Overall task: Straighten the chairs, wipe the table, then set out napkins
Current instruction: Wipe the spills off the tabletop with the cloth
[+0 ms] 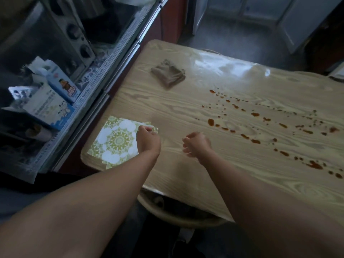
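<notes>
A light wood-grain table (186, 108) fills the middle of the head view. A small stack of green and white patterned napkins (117, 142) lies at its near left corner. My left hand (148, 138) rests at the stack's right edge, its fingers pinched on the top napkin's corner. My right hand (197, 144) hovers over bare table to the right, fingers curled and holding nothing. A folded brown cloth (168, 73) lies farther back. Reddish-brown spilled drops (260, 123) are scattered across the table's right half.
A chair's curved wooden back (178, 218) sits tucked under the near table edge. On the left, a counter holds boxes (55, 97) and an appliance with knobs (78, 34). Another chair back (210, 51) peeks over the far edge. Dark floor lies beyond.
</notes>
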Tool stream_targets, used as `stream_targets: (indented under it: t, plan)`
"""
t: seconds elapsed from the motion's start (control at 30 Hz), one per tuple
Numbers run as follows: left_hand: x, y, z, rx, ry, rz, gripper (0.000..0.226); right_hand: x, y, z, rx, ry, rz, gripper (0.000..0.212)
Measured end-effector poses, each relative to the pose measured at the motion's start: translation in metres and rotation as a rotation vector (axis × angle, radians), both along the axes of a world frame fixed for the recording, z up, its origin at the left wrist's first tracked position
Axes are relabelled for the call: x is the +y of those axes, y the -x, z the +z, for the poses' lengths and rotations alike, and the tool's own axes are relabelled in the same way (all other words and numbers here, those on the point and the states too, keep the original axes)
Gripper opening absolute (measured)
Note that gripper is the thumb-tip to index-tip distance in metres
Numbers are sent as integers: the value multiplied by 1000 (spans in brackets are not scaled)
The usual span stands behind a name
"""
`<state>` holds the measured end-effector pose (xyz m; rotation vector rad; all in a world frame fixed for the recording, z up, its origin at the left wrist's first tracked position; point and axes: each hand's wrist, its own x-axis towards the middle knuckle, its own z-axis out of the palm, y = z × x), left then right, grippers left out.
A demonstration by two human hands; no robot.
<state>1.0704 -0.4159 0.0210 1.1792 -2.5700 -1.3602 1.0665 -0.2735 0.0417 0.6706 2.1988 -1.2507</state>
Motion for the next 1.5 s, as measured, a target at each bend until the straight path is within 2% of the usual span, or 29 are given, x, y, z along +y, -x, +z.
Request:
stream_targets:
  t: [0.13,0.37,0.5,0.63,0.77,0.9,1.0,1.1,1.2,1.37,1.5]
  plan:
    - [0,60,-10,74,30,-83,20,-1,47,-5,157,-156,58,23]
    - [2,159,-42,262,136,-176,23,-31,129,-36,485,-372,294,31]
    - [-6,199,-67,319,317,-228,24,-43,183,-54,668,-481,366,37]
    - [-9,215,-92,323,502,-285,17,-58,244,-66,783,-501,481,40]
    - [-9,216,-103,285,611,-309,11,-77,296,-80,629,-484,671,48]
    - [-6,215,-100,231,671,-369,13,-64,321,-93,586,-594,752,50]
    - [-5,214,-96,203,739,-403,16,-30,324,-96,540,-676,617,50]
    - [-4,213,-95,207,752,-421,21,16,316,-98,400,-802,428,50]
    - [-4,212,-95,190,746,-433,26,41,302,-95,270,-837,291,51]
    - [-5,212,-95,219,735,-434,26,30,264,-90,184,-896,257,58]
    - [-3,208,-92,234,720,-442,28,20,212,-86,234,-882,362,59]
